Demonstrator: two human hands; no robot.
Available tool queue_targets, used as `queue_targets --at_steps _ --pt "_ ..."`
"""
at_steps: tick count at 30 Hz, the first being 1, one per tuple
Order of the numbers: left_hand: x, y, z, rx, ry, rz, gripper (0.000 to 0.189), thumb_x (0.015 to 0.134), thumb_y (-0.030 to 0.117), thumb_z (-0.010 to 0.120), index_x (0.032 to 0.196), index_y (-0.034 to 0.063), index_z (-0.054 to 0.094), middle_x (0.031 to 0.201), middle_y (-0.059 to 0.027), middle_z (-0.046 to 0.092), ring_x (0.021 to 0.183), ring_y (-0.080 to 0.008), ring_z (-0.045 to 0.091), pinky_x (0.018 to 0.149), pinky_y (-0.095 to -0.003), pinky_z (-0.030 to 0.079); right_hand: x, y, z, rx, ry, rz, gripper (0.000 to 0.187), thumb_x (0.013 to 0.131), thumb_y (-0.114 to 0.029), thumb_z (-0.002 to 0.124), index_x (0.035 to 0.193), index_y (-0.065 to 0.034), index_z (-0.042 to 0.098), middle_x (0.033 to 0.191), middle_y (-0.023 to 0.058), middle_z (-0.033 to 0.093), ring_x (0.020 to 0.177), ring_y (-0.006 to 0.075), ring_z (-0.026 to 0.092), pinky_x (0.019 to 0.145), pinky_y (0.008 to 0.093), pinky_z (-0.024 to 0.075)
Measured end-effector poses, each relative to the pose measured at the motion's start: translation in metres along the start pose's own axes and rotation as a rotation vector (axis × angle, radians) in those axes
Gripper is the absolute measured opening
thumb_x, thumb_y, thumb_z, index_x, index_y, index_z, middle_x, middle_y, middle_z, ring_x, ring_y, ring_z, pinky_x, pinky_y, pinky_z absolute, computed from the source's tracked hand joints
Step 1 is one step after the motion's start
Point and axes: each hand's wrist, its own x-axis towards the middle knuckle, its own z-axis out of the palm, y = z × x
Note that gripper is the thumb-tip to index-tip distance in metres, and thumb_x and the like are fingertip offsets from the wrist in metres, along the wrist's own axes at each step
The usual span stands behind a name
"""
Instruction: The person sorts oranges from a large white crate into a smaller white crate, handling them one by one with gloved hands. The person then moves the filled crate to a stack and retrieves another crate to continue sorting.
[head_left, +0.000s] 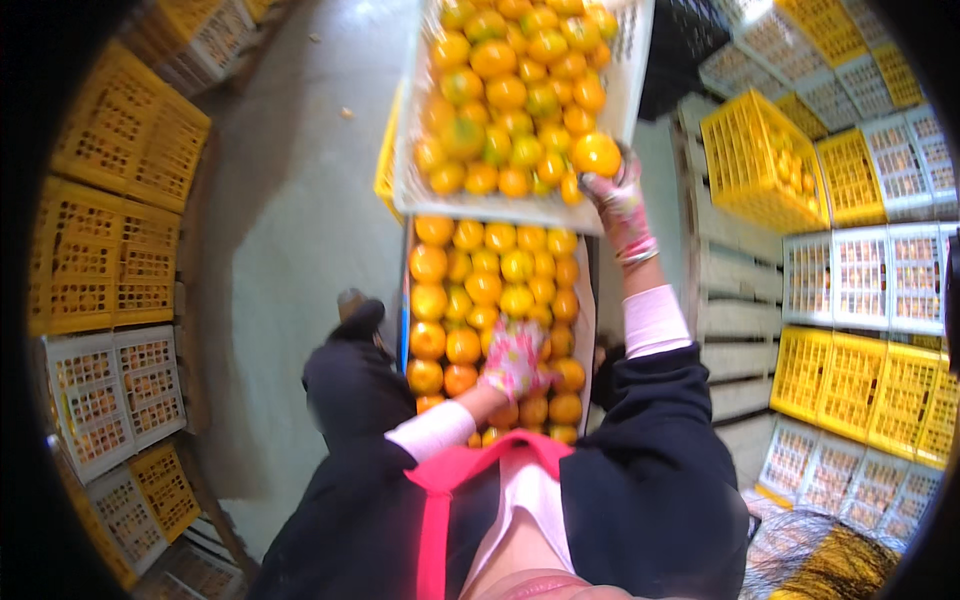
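My right hand, in a floral glove with dark fingertips, grips an orange citrus fruit at the near right corner of a white plastic crate. Loose orange and greenish citrus fruits lie in that crate. Closer to my body, a box with a pale liner holds citrus fruits laid in rows. My left hand, in a matching floral glove, rests low over the right side of these rows. Its fingers are blurred and partly hidden, so whether it holds a fruit is unclear.
A yellow crate shows beneath the white one. Stacked yellow crates and white crates line the left. On the right are a slatted wooden pallet, a tilted yellow crate of fruit and more stacks.
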Motion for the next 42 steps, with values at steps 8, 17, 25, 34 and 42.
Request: queue_targets --at_steps 8,17,25,34,42 --pt "0.007 0.003 -0.007 -0.01 -0.025 0.014 0.071 0.068 0.057 0.081 0.121 0.0116 0.066 0.117 -0.0091 0.061 0.117 -0.0312 0.057 0.113 -0.0521 0.03 -0.151 0.003 -0.061 -0.809 -0.72 0.418 0.059 0.085 -0.007 0.067 0.14 -0.0028 0.047 0.134 0.0185 0.058 0.128 0.0312 0.056 0.111 0.0392 0.0426" --pt "0.007 0.006 -0.012 0.026 -0.019 0.009 0.072 0.067 0.058 0.081 0.119 0.0114 0.067 0.12 -0.0098 0.062 0.118 -0.0311 0.057 0.112 -0.0499 0.032 -0.172 0.02 -0.052 -1.248 -1.036 0.433 0.056 0.081 -0.027 0.078 0.132 -0.009 0.063 0.121 0.023 0.062 0.112 0.0393 0.062 0.1 0.0431 0.0482" --pt "0.004 0.003 -0.011 0.102 -0.061 0.102 0.068 0.077 0.061 0.072 0.135 0.0265 0.06 0.123 -0.012 0.059 0.122 -0.0334 0.054 0.112 -0.0585 0.027 -0.176 0.034 -0.047 -1.366 -1.007 0.318 0.045 0.076 -0.028 0.083 0.112 -0.0062 0.068 0.11 0.0221 0.063 0.107 0.0397 0.062 0.093 0.0467 0.0506" --pt "0.001 0.002 -0.01 0.144 -0.116 0.137 0.069 0.084 0.061 0.065 0.145 0.033 0.053 0.13 -0.0169 0.054 0.128 -0.0379 0.048 0.116 -0.0603 0.022 -0.015 0.013 -0.005 -1.296 -0.419 -0.329 0.034 0.085 -0.03 0.067 0.111 -0.0084 0.065 0.101 0.0186 0.068 0.096 0.0358 0.068 0.083 0.0466 0.0556" --pt "0.001 0.003 -0.011 0.147 -0.097 0.122 0.067 0.086 0.063 0.061 0.145 0.0322 0.054 0.131 -0.015 0.055 0.128 -0.0364 0.048 0.114 -0.0601 0.022 0.151 0.009 0.032 -1.596 0.218 -0.155 0.042 0.089 -0.018 0.063 0.127 -0.0029 0.058 0.127 0.0248 0.058 0.111 0.0413 0.063 0.094 0.0466 0.0533"
